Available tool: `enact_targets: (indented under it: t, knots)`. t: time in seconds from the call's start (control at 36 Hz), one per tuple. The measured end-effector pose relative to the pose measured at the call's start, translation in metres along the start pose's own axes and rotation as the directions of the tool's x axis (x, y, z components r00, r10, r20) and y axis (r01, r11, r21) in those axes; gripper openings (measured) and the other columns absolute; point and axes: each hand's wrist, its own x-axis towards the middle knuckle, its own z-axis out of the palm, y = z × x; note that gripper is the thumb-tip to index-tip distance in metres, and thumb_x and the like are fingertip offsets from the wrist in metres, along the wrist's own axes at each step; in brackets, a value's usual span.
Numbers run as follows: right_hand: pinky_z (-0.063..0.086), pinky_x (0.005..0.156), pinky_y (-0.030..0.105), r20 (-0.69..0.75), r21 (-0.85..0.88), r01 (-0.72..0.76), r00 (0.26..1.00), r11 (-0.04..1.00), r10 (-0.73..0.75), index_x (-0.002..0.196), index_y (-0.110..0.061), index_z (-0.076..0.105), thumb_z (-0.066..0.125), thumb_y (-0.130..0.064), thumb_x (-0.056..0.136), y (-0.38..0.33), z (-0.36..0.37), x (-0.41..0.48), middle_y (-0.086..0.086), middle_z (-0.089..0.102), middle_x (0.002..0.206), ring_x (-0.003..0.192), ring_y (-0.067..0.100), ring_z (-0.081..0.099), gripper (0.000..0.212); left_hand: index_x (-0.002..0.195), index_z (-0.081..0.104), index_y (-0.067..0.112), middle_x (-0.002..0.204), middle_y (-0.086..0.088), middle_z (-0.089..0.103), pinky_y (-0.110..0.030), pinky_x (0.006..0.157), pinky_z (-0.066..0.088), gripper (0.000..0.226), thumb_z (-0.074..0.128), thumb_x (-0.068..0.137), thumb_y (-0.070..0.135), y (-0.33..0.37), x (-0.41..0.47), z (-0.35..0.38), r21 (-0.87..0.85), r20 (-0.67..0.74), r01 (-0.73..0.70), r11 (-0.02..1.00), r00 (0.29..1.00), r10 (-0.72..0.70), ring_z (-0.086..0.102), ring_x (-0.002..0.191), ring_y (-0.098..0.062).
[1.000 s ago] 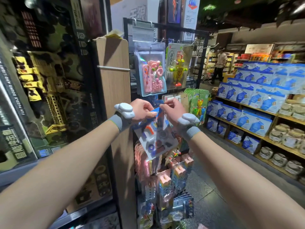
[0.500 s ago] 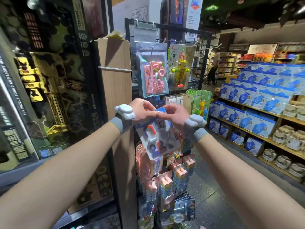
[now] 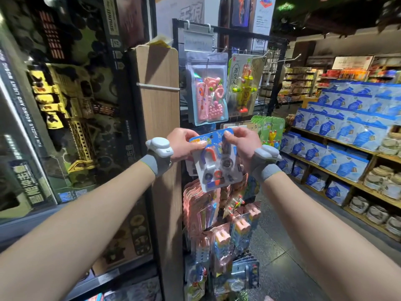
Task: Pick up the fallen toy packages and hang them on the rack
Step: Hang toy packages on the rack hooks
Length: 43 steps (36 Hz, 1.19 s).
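A blue-topped blister toy package (image 3: 217, 164) with magnets and small round parts is held up in front of the black wire rack (image 3: 280, 68). My left hand (image 3: 184, 145) pinches its top left corner. My right hand (image 3: 243, 143) pinches its top right corner. The hang hole at the card's top edge shows between my two thumbs. The package faces me and tilts a little to the left.
A pink toy pouch (image 3: 207, 92) and a yellow robot card (image 3: 244, 88) hang above. Green cards (image 3: 271, 131) hang to the right, more packages (image 3: 219, 231) below. A wooden panel (image 3: 160, 118) stands left; shelves of blue bags (image 3: 338, 137) line the aisle.
Both hands have spread apart to the package's top corners, and the card is now turned flat towards me with its hang hole showing. It sits at about the same height on the rack.
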Motion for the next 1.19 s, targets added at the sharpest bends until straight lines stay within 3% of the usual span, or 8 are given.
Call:
enact_targets:
  t: [0.17,0.36,0.5,0.61,0.72,0.83,1.03,1.19]
  knots:
    - [0.053,0.091,0.055,-0.011,0.032,-0.024,1.0,0.999,0.025,0.083,-0.012,0.067,0.067,-0.012,0.09,0.002,0.002,0.002,0.012,0.071,0.094,0.097,0.035,0.068,0.007,0.106,0.065,0.017,0.097,-0.005,0.07,-0.033,0.058,0.059,0.015,0.067,0.092,0.02,0.006,0.0,0.005,0.034,0.017,-0.059,0.998,0.998,0.058,0.069,0.082,-0.018]
    - [0.054,0.091,0.048,-0.022,-0.051,-0.012,1.0,0.999,0.011,0.084,-0.012,0.066,0.068,-0.012,0.09,0.004,0.009,0.006,0.011,0.072,0.098,0.094,0.026,0.068,0.006,0.113,0.064,0.017,0.099,0.0,0.07,-0.018,0.048,0.047,0.019,0.063,0.094,0.021,0.0,0.004,0.001,0.077,-0.003,-0.014,0.997,1.0,0.014,0.068,0.083,-0.013]
    - [0.056,0.089,0.042,-0.037,-0.119,0.007,0.999,0.993,-0.011,0.081,-0.014,0.067,0.07,-0.016,0.088,0.01,0.011,0.011,0.01,0.072,0.098,0.097,0.027,0.069,0.007,0.111,0.066,0.015,0.098,0.002,0.067,-0.015,0.051,0.041,0.023,0.065,0.093,0.03,-0.001,0.007,0.001,0.357,-0.048,-0.05,0.933,0.996,0.072,0.061,0.076,-0.009]
    - [0.049,0.055,0.022,-0.083,-0.173,0.021,0.996,0.985,-0.036,0.092,-0.012,0.062,0.074,-0.019,0.086,0.013,0.011,0.015,0.01,0.069,0.087,0.067,0.012,0.059,0.016,0.098,0.067,0.014,0.086,0.003,0.061,-0.023,0.063,0.037,0.023,0.067,0.09,0.036,-0.002,0.009,0.0,0.547,-0.137,-0.048,0.836,0.98,0.146,0.058,0.078,-0.016]
    - [0.055,0.07,0.04,-0.092,-0.226,0.04,0.994,0.973,-0.063,0.086,-0.015,0.061,0.077,-0.026,0.082,0.019,0.009,0.02,0.015,0.071,0.096,0.076,0.018,0.059,0.02,0.083,0.059,0.017,0.083,-0.002,0.063,-0.029,0.064,0.039,0.027,0.065,0.089,0.044,-0.004,0.011,-0.001,0.676,-0.146,-0.034,0.736,0.973,0.179,0.058,0.078,-0.023]
    - [0.048,0.065,0.029,-0.085,-0.287,0.063,0.992,0.956,-0.091,0.077,-0.02,0.059,0.079,-0.029,0.08,0.016,0.008,0.024,0.005,0.066,0.082,0.071,0.015,0.056,0.022,0.093,0.06,0.012,0.089,-0.008,0.067,-0.031,0.063,0.04,0.037,0.062,0.09,0.049,0.001,0.013,-0.003,0.789,-0.133,-0.021,0.614,0.97,0.204,0.061,0.081,-0.028]
    - [0.057,0.066,0.038,-0.072,-0.361,0.041,0.995,0.932,-0.071,0.078,-0.026,0.061,0.079,-0.043,0.073,0.016,0.011,0.035,0.002,0.068,0.079,0.069,0.02,0.063,0.025,0.09,0.044,0.015,0.087,-0.009,0.064,-0.032,0.06,0.039,0.043,0.062,0.088,0.054,0.002,0.017,-0.008,0.829,-0.124,-0.008,0.56,0.972,0.198,0.052,0.071,-0.027]
    - [0.054,0.061,0.038,-0.085,-0.301,0.017,0.995,0.953,-0.045,0.084,-0.018,0.056,0.074,-0.021,0.085,0.015,0.022,0.035,0.013,0.069,0.086,0.054,0.021,0.059,0.018,0.102,0.045,0.012,0.093,-0.013,0.064,-0.04,0.068,0.053,0.043,0.067,0.087,0.046,0.005,0.016,-0.006,0.81,-0.157,0.031,0.585,0.974,0.165,0.06,0.08,-0.035]
